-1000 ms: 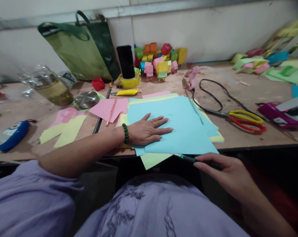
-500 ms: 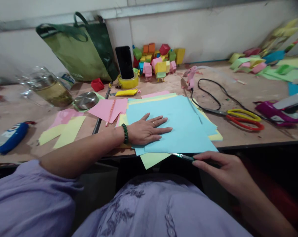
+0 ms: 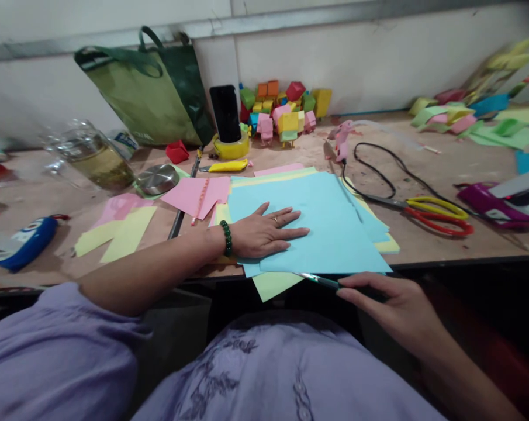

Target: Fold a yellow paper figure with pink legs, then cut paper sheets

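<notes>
My left hand [image 3: 270,233] lies flat, fingers spread, on a light blue sheet of paper [image 3: 329,222] atop a stack at the table's front edge. A ring and a green bead bracelet are on that hand. Pinched between the thumb and fingers of my right hand [image 3: 389,304] is a slim knife [image 3: 323,281] with a dark green handle. Its shiny blade reaches in under the blue sheet's front edge, so the tip is hidden. A light green sheet [image 3: 275,285] pokes out below and overhangs the table edge.
Scissors [image 3: 439,215], a pink glue gun [image 3: 342,140] with its cord and a purple tape dispenser [image 3: 496,202] lie right. Behind are a yellow cutter [image 3: 228,166], a phone [image 3: 225,114] and folded paper shapes [image 3: 286,120]. A glass jug [image 3: 100,161] stands left.
My right hand has moved slightly left with the knife, along the blue sheet's front edge. My left hand stays pressed on the paper. The whole view has shifted a little.
</notes>
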Tool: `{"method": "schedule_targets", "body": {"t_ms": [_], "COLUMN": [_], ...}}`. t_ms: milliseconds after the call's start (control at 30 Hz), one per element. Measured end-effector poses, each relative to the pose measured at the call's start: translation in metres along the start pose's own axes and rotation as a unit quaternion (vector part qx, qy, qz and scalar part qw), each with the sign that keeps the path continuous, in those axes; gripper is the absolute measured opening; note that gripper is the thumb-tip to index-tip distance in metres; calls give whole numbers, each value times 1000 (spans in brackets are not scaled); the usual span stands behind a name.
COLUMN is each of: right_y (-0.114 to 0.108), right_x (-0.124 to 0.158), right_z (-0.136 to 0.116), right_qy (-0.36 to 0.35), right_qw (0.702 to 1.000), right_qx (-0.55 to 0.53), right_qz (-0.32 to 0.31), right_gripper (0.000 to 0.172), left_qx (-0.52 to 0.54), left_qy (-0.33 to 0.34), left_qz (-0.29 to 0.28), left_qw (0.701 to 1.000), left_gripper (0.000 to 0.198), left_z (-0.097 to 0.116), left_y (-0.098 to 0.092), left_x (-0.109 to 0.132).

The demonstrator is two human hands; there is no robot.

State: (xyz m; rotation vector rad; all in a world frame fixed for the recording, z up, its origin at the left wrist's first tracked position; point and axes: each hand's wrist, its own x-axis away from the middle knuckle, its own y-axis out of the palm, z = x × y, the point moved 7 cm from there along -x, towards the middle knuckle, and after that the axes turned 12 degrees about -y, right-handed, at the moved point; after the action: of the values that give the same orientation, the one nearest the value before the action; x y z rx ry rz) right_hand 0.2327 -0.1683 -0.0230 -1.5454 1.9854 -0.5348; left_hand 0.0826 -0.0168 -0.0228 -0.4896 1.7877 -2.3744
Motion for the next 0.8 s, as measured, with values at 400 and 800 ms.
{"method": "schedule_targets", "body": {"t_ms": [400,800], "right_y": [7,20], "right_x": [-2,0], "right_z": [-6,-8], "right_qy": [-15,-3], "right_qw": [1000,1000], "right_qx": [6,-20], "right_qz": [-6,-17], "right_gripper": [22,19], "left_qx": [-3,-4], "left_qy": [-3,-7], "left_qz": [-3,-8], "left_qw": [1000,1000], "left_gripper": [54,52], "left_z": [0,1], "left_y": [0,0], "left_x": [0,-1]}}
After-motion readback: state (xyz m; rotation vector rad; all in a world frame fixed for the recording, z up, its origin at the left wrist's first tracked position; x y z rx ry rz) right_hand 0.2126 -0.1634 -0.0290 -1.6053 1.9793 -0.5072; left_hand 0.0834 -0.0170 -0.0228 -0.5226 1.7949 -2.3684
